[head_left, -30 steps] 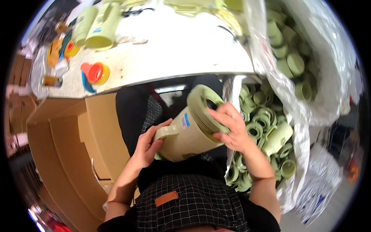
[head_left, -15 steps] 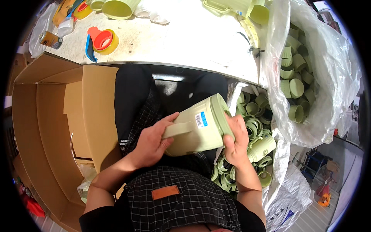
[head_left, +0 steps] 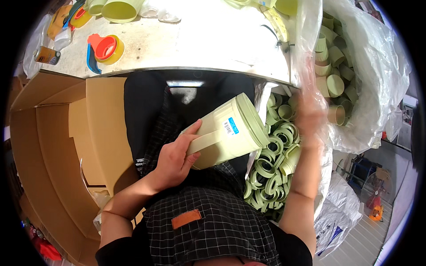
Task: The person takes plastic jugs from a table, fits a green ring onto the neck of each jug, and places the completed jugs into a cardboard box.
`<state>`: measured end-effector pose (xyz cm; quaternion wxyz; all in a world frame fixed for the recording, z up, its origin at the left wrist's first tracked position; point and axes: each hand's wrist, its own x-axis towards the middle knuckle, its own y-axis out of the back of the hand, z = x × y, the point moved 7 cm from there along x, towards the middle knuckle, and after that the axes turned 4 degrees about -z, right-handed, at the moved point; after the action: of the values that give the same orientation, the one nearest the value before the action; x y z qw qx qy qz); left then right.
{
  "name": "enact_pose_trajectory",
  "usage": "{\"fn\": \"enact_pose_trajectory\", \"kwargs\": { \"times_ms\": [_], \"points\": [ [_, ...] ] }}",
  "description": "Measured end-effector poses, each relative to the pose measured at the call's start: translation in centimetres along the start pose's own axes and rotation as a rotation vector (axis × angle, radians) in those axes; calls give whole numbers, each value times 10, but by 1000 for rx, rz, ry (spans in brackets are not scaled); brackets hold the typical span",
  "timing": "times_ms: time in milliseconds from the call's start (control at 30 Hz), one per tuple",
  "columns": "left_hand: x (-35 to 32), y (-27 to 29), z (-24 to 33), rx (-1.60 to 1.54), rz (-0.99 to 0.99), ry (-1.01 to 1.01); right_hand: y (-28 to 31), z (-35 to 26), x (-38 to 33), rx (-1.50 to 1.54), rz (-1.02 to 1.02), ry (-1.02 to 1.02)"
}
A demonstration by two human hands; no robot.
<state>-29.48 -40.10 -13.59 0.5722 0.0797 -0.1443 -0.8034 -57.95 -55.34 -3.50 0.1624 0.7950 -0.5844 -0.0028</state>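
Observation:
A pale green plastic pitcher lies tilted above my lap, its round lid end pointing up and right. My left hand is closed around its handle. A blue and white barcode label sticks to its side. My right hand is away from the pitcher, smeared by motion, in front of the clear plastic bag at the right. Whether its fingers hold anything is not visible. Below that hand, a white sack holds many green ring-shaped parts.
An open cardboard box stands at my left. On the white table lie tape rolls with a red and blue dispenser, a can and more green pitchers. Green cups fill the plastic bag.
My right hand has let go of the pitcher's lid end and swung up and right toward the plastic bag. My left hand still holds the pitcher.

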Motion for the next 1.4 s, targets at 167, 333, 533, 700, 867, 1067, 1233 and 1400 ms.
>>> {"fn": "enact_pose_trajectory", "kwargs": {
  "times_ms": [167,333,533,700,867,1067,1233,1400],
  "points": [
    [1,-3,7,36,-100,18,-90,38,-52,-65,-409,-183],
    [26,11,29,131,-121,-59,-65,48,-31,-62,-268,-178],
    [115,38,136,75,-24,-696,-92,65,-54,-34,-383,-181],
    [292,13,-38,545,244,-385,-90,70,-48,-63,-389,-162],
    [334,12,-109,414,90,70,-75,91,-43,248,-291,-326],
    [332,15,-73,-541,182,120,-51,134,2,432,343,-302],
    [232,-24,8,-210,-55,12,-70,131,20,437,176,-258],
    [198,-23,12,-196,-136,68,-71,104,12,438,156,-241]
  ]
}}
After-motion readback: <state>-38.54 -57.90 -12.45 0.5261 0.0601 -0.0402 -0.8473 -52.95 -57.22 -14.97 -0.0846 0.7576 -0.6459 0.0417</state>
